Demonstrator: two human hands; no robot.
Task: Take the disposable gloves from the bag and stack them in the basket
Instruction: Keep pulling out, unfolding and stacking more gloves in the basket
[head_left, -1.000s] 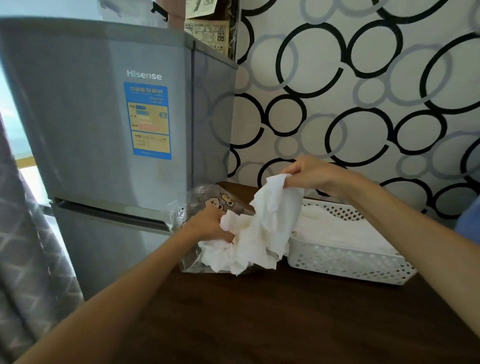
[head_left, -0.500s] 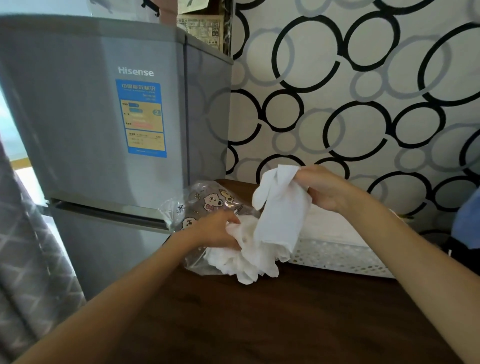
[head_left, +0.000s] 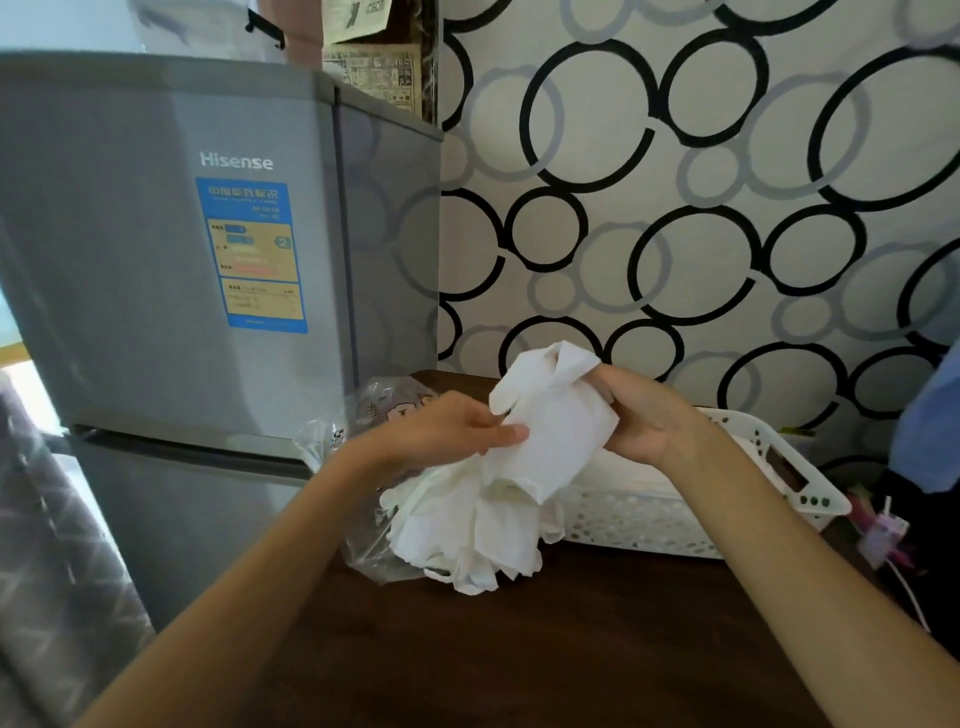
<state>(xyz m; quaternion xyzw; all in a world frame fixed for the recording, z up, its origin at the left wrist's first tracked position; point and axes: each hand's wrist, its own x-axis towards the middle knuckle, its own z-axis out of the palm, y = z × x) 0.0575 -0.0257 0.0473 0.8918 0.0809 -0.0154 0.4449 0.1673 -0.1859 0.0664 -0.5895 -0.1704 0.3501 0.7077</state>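
Risen off the pile, left hand (head_left: 457, 431) and right hand (head_left: 636, 415) seemingly both pinch one glove (head_left: 550, 431)

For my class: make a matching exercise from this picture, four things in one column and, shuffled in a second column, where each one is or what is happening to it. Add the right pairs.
Things
1. lifted glove
2. glove pile
3. basket
4. bag

Places or states
A. white, perforated, on the table right of the pile
B. clear plastic, lying on the table by the fridge
C. held up between left hand and right hand
D. heaped on the table, spilling from the bag

Pairs: 1-C, 2-D, 3-A, 4-B
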